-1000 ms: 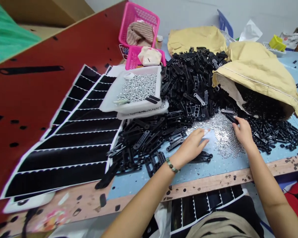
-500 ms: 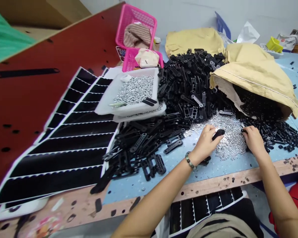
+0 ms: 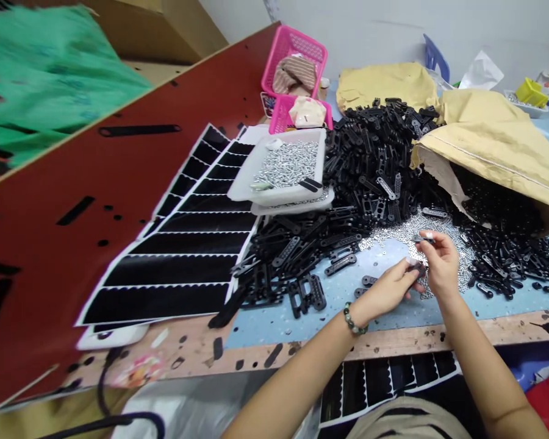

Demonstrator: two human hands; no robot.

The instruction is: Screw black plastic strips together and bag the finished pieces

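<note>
My left hand (image 3: 388,286), with a green bead bracelet on the wrist, pinches a small black plastic piece (image 3: 417,269) above the blue table (image 3: 384,311). Close beside it, my right hand (image 3: 439,262) is closed on another small dark part (image 3: 423,239) held at the fingertips. Both hands hover over a scatter of small silver screws (image 3: 421,235). A big heap of black plastic brackets (image 3: 370,164) lies just behind, spilling from a tan sack (image 3: 498,146).
A white tray of silver screws (image 3: 288,164) stands left of the heap, with pink baskets (image 3: 293,61) behind. Black scalloped sticker sheets (image 3: 183,244) lie on the left against a red board (image 3: 73,201). More tan sacks and a yellow item (image 3: 531,91) sit at the back.
Both hands have lifted off the screw scatter and come together, each pinching a small part. The view has swung left, showing more of the red board and green cloth.
</note>
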